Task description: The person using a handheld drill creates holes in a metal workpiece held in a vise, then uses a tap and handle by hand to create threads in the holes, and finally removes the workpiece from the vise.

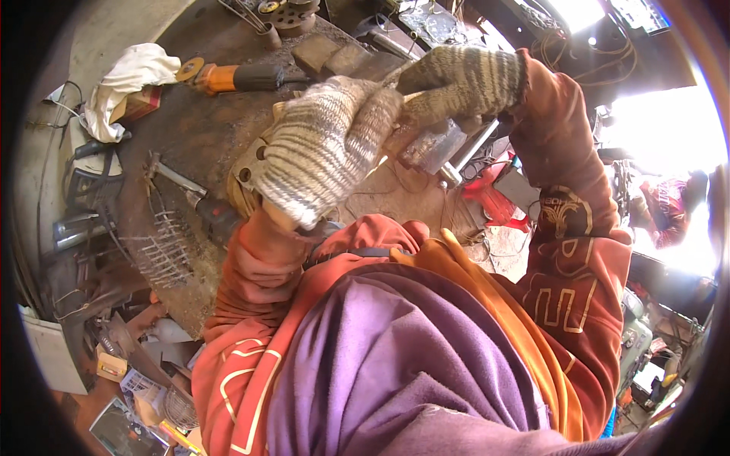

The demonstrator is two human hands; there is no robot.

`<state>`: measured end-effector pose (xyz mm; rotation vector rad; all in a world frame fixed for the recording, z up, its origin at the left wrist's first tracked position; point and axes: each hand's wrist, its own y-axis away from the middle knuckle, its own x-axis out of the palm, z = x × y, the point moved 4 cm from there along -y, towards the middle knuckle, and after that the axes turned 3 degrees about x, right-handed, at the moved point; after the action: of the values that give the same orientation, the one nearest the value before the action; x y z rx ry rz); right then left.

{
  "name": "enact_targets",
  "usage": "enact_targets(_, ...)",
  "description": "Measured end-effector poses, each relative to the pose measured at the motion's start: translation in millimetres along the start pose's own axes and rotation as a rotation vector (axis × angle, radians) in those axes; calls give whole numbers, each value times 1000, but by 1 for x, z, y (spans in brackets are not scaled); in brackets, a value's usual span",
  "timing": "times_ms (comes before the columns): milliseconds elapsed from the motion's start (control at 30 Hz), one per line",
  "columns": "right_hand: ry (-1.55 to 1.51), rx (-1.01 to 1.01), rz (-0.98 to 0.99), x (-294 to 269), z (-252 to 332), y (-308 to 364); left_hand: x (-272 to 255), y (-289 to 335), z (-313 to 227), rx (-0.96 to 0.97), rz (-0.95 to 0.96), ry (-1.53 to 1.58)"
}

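Observation:
Both hands wear grey-and-white striped knit gloves and meet above the workbench. My left hand [315,144] shows its back, fingers curled over and largely hidden, with a strip of bare wrist below the cuff. My right hand [464,83] is closed, its fingertips against the left glove's fingers. A thin pale strip shows where they meet; what it is I cannot make out. Partly covered by my left hand is a pale plate with round holes [245,175]. Below my right hand sits a block-like metal piece [433,144] beside a metal bar [468,156].
An orange-and-black angle grinder [236,77] lies on the dark bench [190,129]. Left of it is a white cloth [133,80] over a box. A hammer [179,178] and a rack of thin metal rods [163,247] lie nearer. A red object [494,197] stands on the floor.

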<state>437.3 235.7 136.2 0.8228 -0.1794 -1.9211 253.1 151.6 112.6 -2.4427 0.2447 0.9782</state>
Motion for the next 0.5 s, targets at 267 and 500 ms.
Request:
enact_targets(267, -246, -40, -47, 27, -18, 8, 5, -35, 51, 28, 32, 85)
enact_targets(500, -721, 197, -898, 91, -6, 31, 50, -131, 53, 329, 355, 300)
